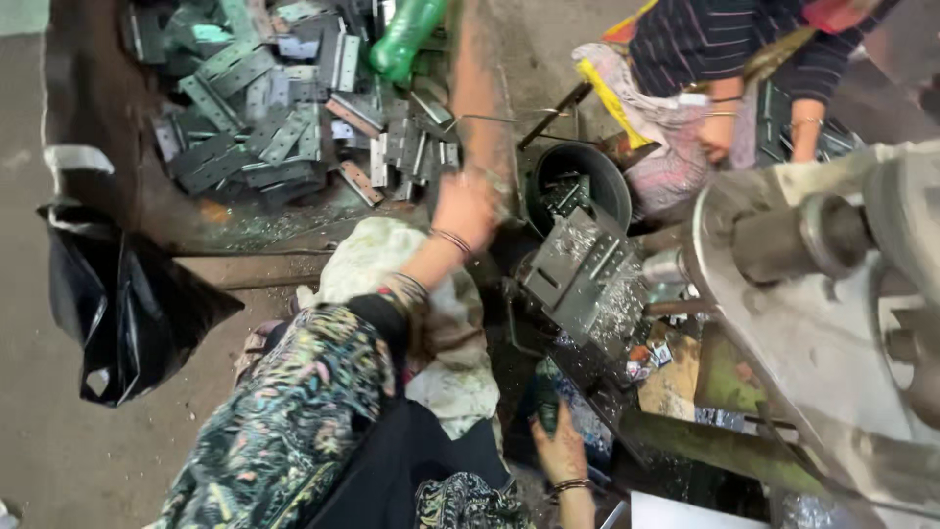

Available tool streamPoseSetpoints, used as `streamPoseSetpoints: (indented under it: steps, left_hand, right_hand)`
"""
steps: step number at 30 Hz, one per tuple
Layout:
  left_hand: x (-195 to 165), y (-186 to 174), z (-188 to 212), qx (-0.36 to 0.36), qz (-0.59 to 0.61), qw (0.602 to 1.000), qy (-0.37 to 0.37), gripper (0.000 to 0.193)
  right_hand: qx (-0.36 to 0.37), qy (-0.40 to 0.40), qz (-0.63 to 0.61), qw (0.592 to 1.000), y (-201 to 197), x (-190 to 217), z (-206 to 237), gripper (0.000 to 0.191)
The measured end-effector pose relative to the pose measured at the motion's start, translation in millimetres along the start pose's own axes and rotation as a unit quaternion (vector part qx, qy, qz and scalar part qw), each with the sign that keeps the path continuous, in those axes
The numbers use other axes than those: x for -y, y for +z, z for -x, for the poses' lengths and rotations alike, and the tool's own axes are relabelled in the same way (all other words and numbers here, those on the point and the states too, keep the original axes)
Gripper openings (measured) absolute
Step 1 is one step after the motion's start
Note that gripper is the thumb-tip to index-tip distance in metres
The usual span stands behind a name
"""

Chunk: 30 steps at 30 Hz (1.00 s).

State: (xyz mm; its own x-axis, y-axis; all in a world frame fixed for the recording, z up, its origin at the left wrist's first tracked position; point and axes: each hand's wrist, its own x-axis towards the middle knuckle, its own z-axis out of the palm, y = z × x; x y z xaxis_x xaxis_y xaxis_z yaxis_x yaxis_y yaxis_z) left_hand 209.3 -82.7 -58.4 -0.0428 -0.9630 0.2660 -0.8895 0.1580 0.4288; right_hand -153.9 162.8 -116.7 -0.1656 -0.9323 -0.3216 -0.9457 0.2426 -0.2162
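The person's patterned sleeve (294, 421) is closest. Beyond it the left hand (468, 208) reaches out, blurred, so I cannot tell if it is closed. Just past this hand lies a pile of grey metal plates (284, 118). The right hand (560, 446) is closed around a dark green object (546, 397).

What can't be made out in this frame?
- Left hand: motion-blurred in the head view; grip unreadable.
- Right hand: its fingers wrap a dark green thing, too dim to identify.
- Co-worker's hands: partly hidden behind the machine.
- Green bottle: cut off by the top edge.
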Motion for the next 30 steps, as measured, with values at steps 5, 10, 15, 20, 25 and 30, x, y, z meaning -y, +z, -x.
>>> streamPoseSetpoints:
  steps: [5, 10, 15, 20, 25, 30]
  left_hand:
    - [141, -15, 37, 0.020, -0.131, 0.968, -0.212, 0.040]
    - [220, -39, 70, -0.016, -0.192, 0.937, -0.290, 0.054]
    - [241, -70, 59, 0.034, -0.161, 0.938, -0.305, 0.077]
    - [230, -76, 61, 0.011, -0.209, 0.950, -0.231, 0.051]
    - [206, -55, 77, 0.076, -0.128, 0.972, -0.182, 0.026]
    - [174, -37, 99, 0.054, -0.139, 0.985, -0.090, 0.028]
  right_hand:
    - [0.040, 0.006, 0.074, 0.996, -14, -20, -23, 0.085]
    - [0.007, -0.052, 0.082, 0.995, -15, -27, -21, 0.082]
    - [0.058, 0.024, 0.068, 0.996, -18, -28, -22, 0.080]
    - [0.062, 0.005, 0.080, 0.995, -20, -26, -23, 0.080]
    - [0.060, 0.016, 0.060, 0.996, -19, -16, -17, 0.078]
    - [0.040, 0.041, 0.069, 0.996, -17, -5, -15, 0.077]
